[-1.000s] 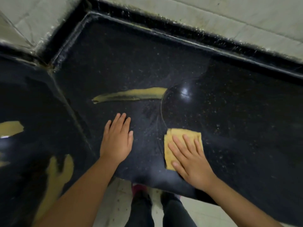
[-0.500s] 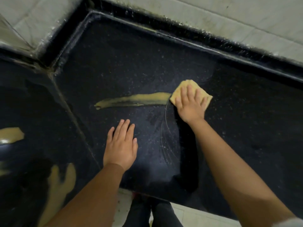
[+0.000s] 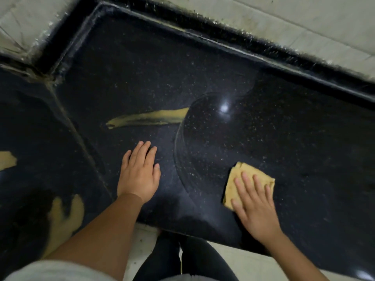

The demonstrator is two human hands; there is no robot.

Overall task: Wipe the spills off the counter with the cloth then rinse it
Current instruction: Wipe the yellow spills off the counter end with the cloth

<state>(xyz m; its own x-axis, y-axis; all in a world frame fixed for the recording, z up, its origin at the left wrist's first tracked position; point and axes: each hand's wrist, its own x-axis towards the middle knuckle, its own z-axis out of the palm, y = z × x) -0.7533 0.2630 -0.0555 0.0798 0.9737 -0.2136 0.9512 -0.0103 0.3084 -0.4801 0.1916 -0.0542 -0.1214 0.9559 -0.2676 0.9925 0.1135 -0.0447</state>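
Observation:
A folded yellow cloth (image 3: pixel 235 179) lies flat on the black speckled counter (image 3: pixel 142 67), near its front edge at the right. My right hand (image 3: pixel 255 207) presses down on the cloth with fingers spread and covers its near half. My left hand (image 3: pixel 140 173) rests flat on the counter, fingers together, holding nothing. A long yellow-brown smear (image 3: pixel 148 118) runs across the counter beyond my left hand. Its right end stops at a curved wet wipe mark (image 3: pixel 180 155). Two more yellow spills sit on the left counter section, one at the far left edge (image 3: pixel 7 160) and one near my left forearm (image 3: pixel 65 218).
A raised black rim (image 3: pixel 263 57) borders the counter at the back, with pale tiled wall (image 3: pixel 304 21) behind it. A seam (image 3: pixel 81 142) divides the left counter section from the main one. Below the front edge are pale floor tiles (image 3: pixel 233 260) and my dark-trousered legs (image 3: pixel 182 260).
My right hand has dragged the cloth from the smear's right end back toward the front edge and to the right, leaving a wet arc. My left hand has stayed put.

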